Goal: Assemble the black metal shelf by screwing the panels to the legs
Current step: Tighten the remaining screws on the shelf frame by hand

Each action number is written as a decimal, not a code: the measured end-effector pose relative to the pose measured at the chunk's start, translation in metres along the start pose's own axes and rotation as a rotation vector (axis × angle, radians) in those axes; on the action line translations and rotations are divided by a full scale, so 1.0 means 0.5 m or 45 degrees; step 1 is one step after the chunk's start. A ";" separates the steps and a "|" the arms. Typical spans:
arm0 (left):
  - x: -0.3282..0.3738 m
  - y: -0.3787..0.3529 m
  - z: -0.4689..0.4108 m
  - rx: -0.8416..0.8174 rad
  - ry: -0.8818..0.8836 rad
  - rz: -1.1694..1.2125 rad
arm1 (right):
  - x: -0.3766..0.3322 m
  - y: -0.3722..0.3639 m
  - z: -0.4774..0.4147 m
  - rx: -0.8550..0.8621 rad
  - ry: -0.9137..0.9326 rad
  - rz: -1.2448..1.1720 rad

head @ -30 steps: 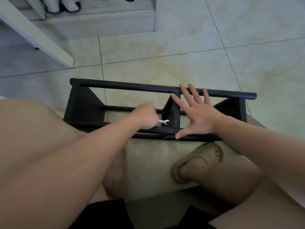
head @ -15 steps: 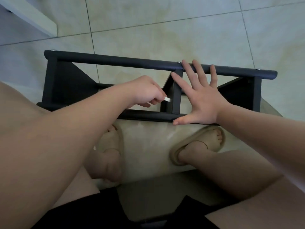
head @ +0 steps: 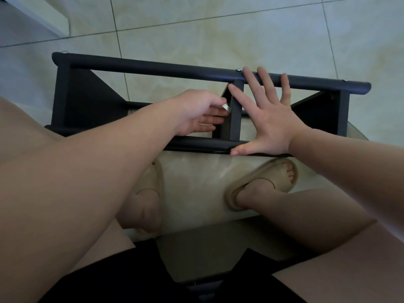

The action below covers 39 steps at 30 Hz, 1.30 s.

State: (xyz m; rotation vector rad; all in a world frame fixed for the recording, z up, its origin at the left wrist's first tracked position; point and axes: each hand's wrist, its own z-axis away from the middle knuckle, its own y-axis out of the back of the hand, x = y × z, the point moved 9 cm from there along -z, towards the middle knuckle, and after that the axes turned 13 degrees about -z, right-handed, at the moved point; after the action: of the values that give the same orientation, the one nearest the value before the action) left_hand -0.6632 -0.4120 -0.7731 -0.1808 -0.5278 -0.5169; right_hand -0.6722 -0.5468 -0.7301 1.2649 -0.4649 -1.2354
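The black metal shelf (head: 153,69) lies on its side on the tiled floor in front of me, its round legs running left to right and three panels standing between them. My left hand (head: 196,112) reaches in beside the middle panel (head: 235,110) and holds a small silver wrench (head: 73,107) between thumb and fingers, its tip against the panel's left face. My right hand (head: 269,119) lies flat with spread fingers over the middle panel and the far leg, thumb on the near leg.
Both my feet in beige sandals (head: 262,184) stand just this side of the shelf. A white furniture edge (head: 43,14) crosses the top left corner. Silver bolt heads (head: 238,69) show along the far leg. Pale tiles surround the shelf.
The camera has tipped down and closer. My left hand has turned over with the wrench and its fingers have loosened. My right hand stays flat on the panel.
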 end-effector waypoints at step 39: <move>0.001 0.002 0.009 0.014 0.047 -0.393 | -0.012 -0.002 0.009 0.061 0.026 0.020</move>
State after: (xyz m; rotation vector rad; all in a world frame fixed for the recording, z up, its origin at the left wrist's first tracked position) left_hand -0.6642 -0.4098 -0.7693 -0.0790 -0.5254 -0.8166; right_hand -0.6785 -0.5434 -0.7275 1.3109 -0.4915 -1.2033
